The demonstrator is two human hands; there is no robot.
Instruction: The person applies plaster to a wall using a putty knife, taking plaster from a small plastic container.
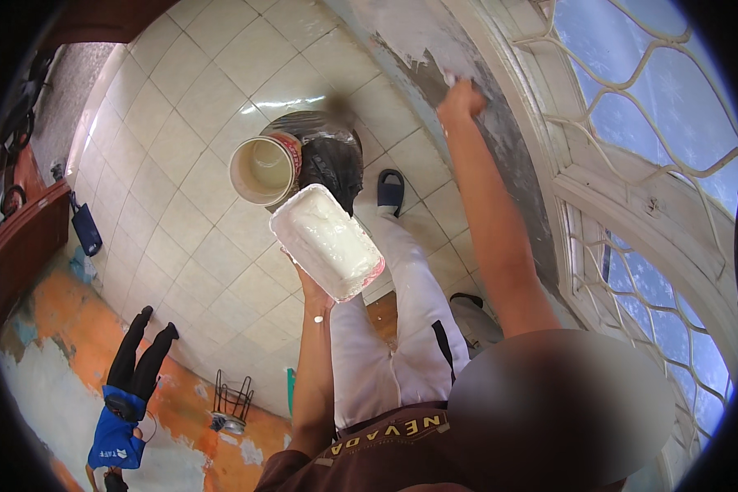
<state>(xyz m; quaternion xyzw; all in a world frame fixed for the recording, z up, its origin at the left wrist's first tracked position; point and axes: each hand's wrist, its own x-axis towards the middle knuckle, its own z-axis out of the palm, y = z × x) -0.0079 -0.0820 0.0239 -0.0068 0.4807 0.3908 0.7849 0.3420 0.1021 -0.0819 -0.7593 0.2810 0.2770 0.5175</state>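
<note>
My left hand point(312, 287) is wrapped under a rectangular tub point(371, 274), holding it in front of my legs. White paste point(324, 234) coats its inside, and smears cover the pinkish outer wall. My right arm stretches out to the wall, where my right hand point(462, 102) is closed against the grey, partly white-coated surface point(435, 45). A small pale bit shows at its fingertips, but what it grips is too small to make out.
Beyond the tub stand a round bucket point(290, 149) with pale contents and a black plastic bag point(328, 168) on a dark round base. Window grilles point(631, 90) line the right side. Another person point(123, 410) in blue stands at lower left, near a metal stand point(233, 402).
</note>
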